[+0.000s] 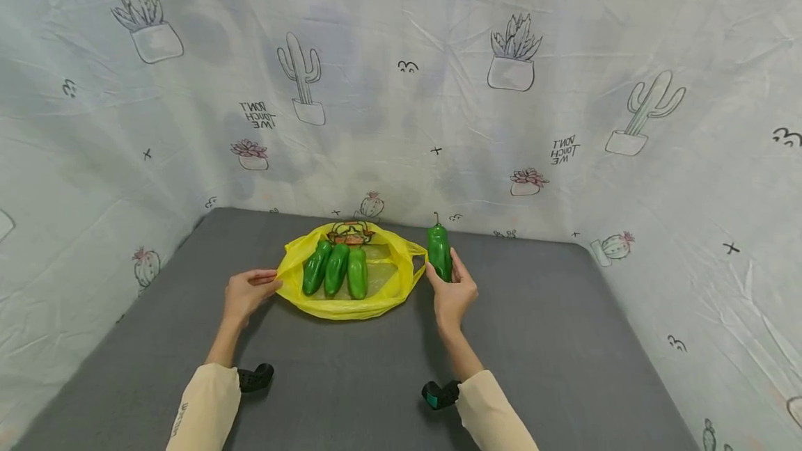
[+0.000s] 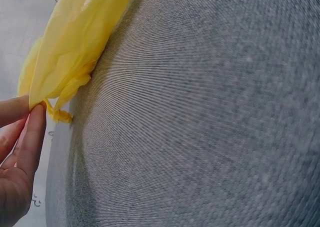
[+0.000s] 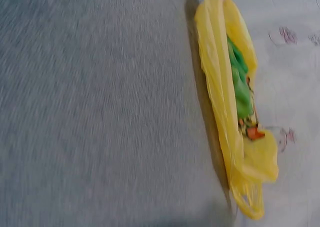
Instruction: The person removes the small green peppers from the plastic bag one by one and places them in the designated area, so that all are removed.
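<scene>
A yellow plastic bag lies spread open on the table, with three green peppers side by side in its left half. My left hand pinches the bag's left edge between thumb and fingertips; the left wrist view shows this pinch on the yellow plastic up close. Just off the bag's right handle, my right hand grips another green pepper, upright with its thin stem on top. In the right wrist view my right hand is out of sight, while the peppers show inside the bag.
The grey table reaches back to a pale cloth wall printed with potted cacti, which also encloses both sides. Black wrist devices sit at the cuffs of both cream sleeves.
</scene>
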{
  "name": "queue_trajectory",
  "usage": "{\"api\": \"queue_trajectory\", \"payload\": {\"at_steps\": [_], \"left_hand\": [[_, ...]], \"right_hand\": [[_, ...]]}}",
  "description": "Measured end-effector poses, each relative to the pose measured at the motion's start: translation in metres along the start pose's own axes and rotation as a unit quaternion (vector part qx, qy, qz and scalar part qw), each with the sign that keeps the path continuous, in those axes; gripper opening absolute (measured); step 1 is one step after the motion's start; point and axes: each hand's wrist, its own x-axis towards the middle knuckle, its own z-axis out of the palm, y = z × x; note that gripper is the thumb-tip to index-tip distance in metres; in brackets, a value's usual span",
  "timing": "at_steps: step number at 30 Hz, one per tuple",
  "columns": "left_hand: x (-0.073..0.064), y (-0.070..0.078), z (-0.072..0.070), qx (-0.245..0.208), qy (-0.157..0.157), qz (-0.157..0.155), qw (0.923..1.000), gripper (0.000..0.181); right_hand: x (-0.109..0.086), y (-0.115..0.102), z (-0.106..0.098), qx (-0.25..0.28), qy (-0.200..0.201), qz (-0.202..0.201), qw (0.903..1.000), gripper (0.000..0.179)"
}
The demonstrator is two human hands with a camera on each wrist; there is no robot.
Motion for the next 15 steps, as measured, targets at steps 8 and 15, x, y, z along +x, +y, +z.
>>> {"api": "queue_trajectory", "payload": {"at_steps": [8, 15], "left_hand": [[0.000, 0.000, 0.000, -0.005, -0.005, -0.001, 1.0000, 0.038], [0.001, -0.002, 0.001, -0.007, -0.001, -0.003, 1.0000, 0.038]], "right_hand": [[0.015, 0.015, -0.019, -0.002, 0.037, 0.026, 0.9990, 0.055], [0.027, 0.033, -0.031, 0.017, 0.070, 0.049, 0.9962, 0.057]]}}
